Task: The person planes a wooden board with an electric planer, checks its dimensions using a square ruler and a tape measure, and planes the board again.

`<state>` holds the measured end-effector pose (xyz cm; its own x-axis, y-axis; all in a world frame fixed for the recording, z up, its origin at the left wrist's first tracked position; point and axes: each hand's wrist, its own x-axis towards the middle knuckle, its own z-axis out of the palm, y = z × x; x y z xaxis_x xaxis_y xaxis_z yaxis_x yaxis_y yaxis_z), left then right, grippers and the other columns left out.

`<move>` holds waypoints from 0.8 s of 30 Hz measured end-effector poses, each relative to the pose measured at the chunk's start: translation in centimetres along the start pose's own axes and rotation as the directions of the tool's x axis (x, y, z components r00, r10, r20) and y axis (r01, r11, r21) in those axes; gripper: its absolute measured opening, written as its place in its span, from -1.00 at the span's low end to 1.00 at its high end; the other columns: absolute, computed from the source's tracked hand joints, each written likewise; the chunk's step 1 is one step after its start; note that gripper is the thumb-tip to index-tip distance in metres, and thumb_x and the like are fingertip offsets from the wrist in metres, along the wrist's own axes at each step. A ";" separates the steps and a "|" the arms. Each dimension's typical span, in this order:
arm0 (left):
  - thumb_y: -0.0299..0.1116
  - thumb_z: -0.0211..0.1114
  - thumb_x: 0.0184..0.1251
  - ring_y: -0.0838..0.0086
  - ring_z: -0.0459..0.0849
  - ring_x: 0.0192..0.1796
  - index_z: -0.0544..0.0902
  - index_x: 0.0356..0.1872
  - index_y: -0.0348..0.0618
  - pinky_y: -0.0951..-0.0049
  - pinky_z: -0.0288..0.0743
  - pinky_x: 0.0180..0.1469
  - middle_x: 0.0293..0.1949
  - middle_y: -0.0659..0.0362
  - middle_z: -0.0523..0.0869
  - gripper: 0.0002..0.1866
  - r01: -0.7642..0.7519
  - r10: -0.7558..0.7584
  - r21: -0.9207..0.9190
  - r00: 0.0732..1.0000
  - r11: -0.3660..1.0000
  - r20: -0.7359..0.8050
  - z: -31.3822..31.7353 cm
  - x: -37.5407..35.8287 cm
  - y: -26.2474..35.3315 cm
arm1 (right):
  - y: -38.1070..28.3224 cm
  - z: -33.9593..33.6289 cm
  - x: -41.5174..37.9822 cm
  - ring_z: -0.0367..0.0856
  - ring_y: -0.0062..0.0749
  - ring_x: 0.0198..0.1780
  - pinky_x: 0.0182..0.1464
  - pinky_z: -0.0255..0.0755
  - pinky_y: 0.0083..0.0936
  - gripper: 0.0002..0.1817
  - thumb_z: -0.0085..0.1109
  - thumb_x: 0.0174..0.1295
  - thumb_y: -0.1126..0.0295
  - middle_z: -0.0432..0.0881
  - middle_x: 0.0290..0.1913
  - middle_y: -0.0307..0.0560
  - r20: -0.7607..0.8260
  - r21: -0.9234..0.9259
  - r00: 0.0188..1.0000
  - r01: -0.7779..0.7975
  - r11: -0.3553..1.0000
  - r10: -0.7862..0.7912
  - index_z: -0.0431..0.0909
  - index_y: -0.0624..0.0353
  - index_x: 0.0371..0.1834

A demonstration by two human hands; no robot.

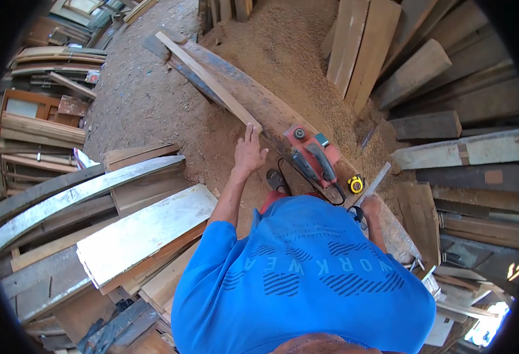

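Note:
My left hand (250,152) is open, its fingers stretched forward. The fingertips rest at the near end of a long narrow wooden strip (209,82), which lies lengthwise on a worn wooden bench (253,94). On the bench, right of my left hand, sits a red electric planer (315,154) with a dark handle and cord. A yellow tape measure (356,184) stands between the planer and my right hand (373,207). My right hand is low beside my body, curled at the base of a flat, pale straight blade (379,178), like a ruler or square; its grip is partly hidden.
A white-faced board (147,233) tops a stack to my left, near a curved white-edged plank (82,203). Thick timbers (363,47) lean at the far right, with more stacked planks (478,147) below. Sawdust (289,47) covers the ground around the bench.

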<state>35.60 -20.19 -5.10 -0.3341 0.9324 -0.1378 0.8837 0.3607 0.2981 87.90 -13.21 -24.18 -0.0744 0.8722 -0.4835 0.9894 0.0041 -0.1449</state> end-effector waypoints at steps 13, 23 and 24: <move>-0.15 0.39 0.31 -0.19 0.51 0.34 0.37 0.47 -0.27 -0.02 0.38 0.39 0.43 -0.24 0.45 -0.24 -0.105 0.118 -0.171 0.991 0.980 0.065 3.4 -5.2 -1.5 | -23.2 -13.9 -0.1 0.64 -0.40 -0.16 -0.07 0.55 -0.37 -0.49 0.34 0.28 0.26 0.67 -0.13 -0.02 0.163 0.521 0.726 0.512 0.683 -0.669 0.49 0.26 0.24; 0.07 0.18 0.59 0.29 0.57 0.33 0.45 0.40 -0.23 0.27 0.43 0.37 0.29 -0.03 0.62 -0.38 0.410 0.313 -0.687 0.670 0.600 0.673 11.2 -11.5 1.6 | -24.6 -13.0 1.4 0.61 -0.52 -0.47 -0.43 0.50 -0.45 -0.50 0.42 0.16 0.28 0.63 -0.42 -0.19 0.316 0.799 0.673 0.192 0.570 -0.669 0.56 0.21 0.15; 0.04 0.17 0.61 0.36 0.59 0.26 0.52 0.31 -0.22 0.32 0.45 0.31 0.22 0.03 0.66 -0.45 0.433 0.390 -0.697 0.604 0.572 0.695 11.6 -10.8 1.6 | -24.6 -13.1 1.2 0.61 -0.52 -0.47 -0.43 0.50 -0.45 -0.49 0.42 0.17 0.29 0.63 -0.43 -0.19 0.326 0.794 0.679 0.182 0.581 -0.658 0.55 0.21 0.17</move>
<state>44.42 -29.97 -14.09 0.3705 0.6882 -0.6238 0.1325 0.6256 0.7688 65.13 -5.88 -9.87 -0.7420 0.4301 -0.5142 0.4623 -0.2273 -0.8571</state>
